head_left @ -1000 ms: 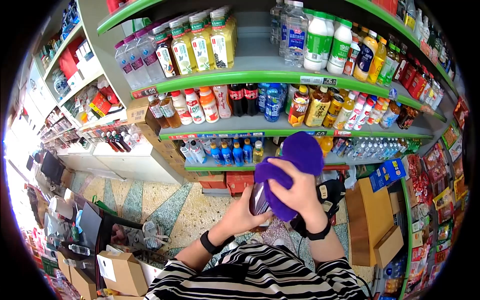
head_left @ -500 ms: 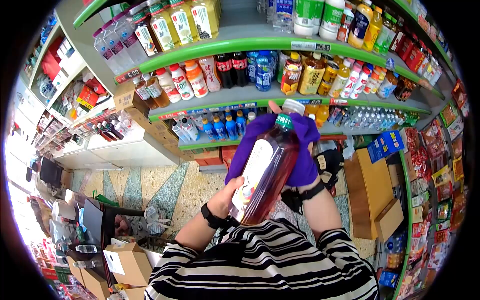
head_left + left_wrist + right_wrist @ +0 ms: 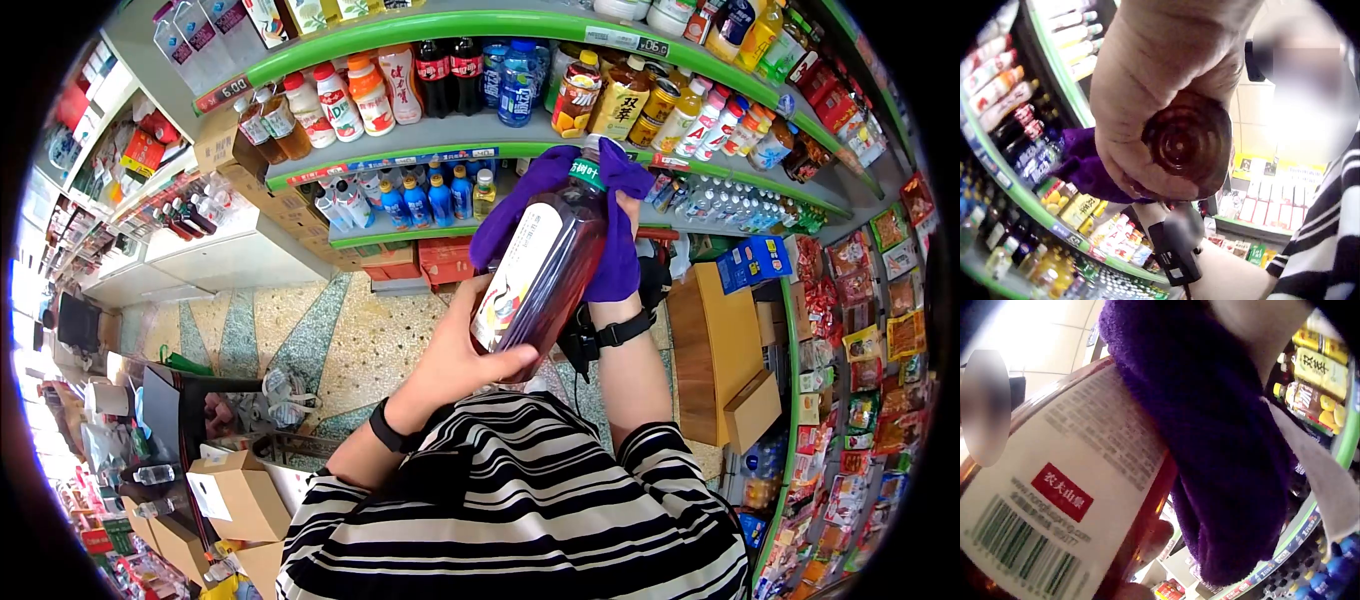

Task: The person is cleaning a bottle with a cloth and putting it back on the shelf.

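Observation:
A large bottle of dark red drink (image 3: 565, 260) with a white label is held tilted in front of the striped shirt. The left hand (image 3: 462, 345) grips its lower end, thumb across the front; in the left wrist view that hand (image 3: 1147, 112) curls round the bottle's base (image 3: 1180, 142). A purple cloth (image 3: 615, 250) wraps behind the bottle's neck and hangs at both sides. The right hand (image 3: 628, 208), mostly covered by the cloth, holds the upper part from behind. In the right wrist view the cloth (image 3: 1210, 425) lies against the labelled bottle (image 3: 1072, 487).
Green-edged shelves (image 3: 400, 170) of bottled drinks stand ahead. Packaged snacks (image 3: 865, 400) hang at the right. Cardboard boxes stand at the lower left (image 3: 245, 495) and right (image 3: 705, 350). A white cabinet (image 3: 220, 255) is at the left, beside the speckled floor (image 3: 300, 330).
The bottle, largely hidden by the cloth a second ago, has come into plain view, tilted with its cap up. The cloth has shifted behind its neck. The head view has tipped down.

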### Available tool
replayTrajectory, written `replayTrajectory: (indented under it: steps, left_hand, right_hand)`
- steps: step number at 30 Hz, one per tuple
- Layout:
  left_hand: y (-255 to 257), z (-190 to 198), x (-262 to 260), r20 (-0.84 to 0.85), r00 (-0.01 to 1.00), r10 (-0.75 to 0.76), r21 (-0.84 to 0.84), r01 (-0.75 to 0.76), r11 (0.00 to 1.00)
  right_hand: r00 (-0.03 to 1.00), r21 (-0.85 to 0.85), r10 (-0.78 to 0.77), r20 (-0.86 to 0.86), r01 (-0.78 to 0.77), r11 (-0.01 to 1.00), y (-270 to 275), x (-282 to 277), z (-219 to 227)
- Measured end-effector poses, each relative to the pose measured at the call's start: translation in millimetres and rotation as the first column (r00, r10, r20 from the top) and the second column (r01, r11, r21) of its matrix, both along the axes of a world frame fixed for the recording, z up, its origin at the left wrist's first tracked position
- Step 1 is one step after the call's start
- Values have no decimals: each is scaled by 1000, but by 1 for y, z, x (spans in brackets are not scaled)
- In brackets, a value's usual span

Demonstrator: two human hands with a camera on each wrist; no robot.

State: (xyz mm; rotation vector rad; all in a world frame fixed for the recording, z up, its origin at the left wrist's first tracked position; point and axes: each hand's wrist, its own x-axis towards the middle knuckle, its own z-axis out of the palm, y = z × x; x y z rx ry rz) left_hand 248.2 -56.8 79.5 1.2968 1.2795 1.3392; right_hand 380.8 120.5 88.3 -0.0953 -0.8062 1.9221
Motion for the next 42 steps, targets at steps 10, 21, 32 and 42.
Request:
replayTrajectory:
  steps: [10, 21, 32, 42]
  left_hand:
    - [2, -2, 8, -247, 967, 64, 169, -22, 985]
    - [15, 0, -25, -226, 968, 111, 233, -57, 971]
    - [-16, -34, -36, 669, 686, -286, -44, 420, 906]
    - [-1, -50, -13, 800, 600, 7, -71, 84, 994]
  right_hand:
    - [962, 44, 258, -90, -255, 966, -9, -2, 1]
    - [896, 160, -149, 419, 89, 983, -82, -16, -18]
    - [953, -16, 281, -108, -285, 958, -35, -2, 11]
    - [967, -85, 223, -120, -234, 969, -25, 12, 1]
